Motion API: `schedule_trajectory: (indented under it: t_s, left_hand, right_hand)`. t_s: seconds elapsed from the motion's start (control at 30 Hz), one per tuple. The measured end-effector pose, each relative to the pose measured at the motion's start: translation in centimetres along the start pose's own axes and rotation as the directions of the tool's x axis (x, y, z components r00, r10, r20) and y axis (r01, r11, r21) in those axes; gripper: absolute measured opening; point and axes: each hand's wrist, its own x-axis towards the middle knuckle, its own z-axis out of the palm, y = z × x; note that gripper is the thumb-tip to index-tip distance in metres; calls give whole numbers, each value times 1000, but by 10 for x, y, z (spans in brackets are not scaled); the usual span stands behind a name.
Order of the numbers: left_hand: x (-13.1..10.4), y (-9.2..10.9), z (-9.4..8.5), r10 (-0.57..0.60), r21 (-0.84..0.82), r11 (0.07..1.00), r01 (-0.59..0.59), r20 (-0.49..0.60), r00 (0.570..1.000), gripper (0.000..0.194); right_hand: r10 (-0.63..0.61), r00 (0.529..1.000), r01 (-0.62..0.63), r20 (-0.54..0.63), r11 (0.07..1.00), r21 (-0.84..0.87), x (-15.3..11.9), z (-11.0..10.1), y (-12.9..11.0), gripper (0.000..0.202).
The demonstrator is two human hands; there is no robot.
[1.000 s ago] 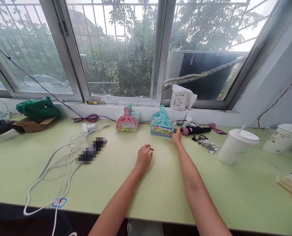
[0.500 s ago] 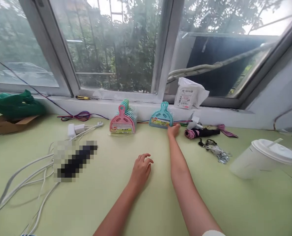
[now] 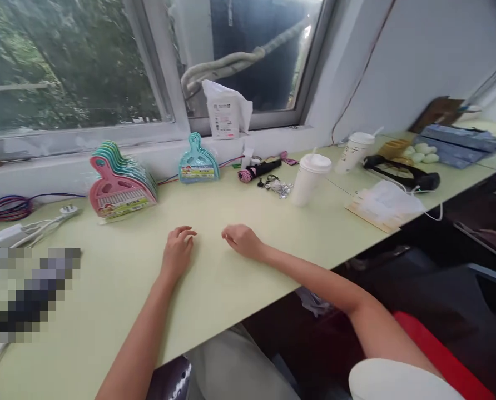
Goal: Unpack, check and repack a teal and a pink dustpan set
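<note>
Green tabletop bears a labelled turquoise dustpan, left hand loosely spread, right hand curled closed.

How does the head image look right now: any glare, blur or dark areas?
Head view: hazy glare on the right window pane; left hand and right hand fairly clear; fine print on the pink dustpan unreadable; dark below the table edge; a pixelated patch at far left.

Dustpans left of cups
</note>
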Motion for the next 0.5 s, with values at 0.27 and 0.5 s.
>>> schedule_trajectory:
  t_s: [0.27, 0.5]
  left_hand:
    - [-11, 17, 0, 62, 114, 991, -75, 114, 992, 23]
    - [-19, 25, 5, 61, 135, 987, -83, 159, 985, 25]
  right_hand:
    - [50, 999, -47, 15, 987, -155, -283, -59, -82, 22]
    - [535, 739, -522, 410, 839, -153, -433, -5, -33, 33]
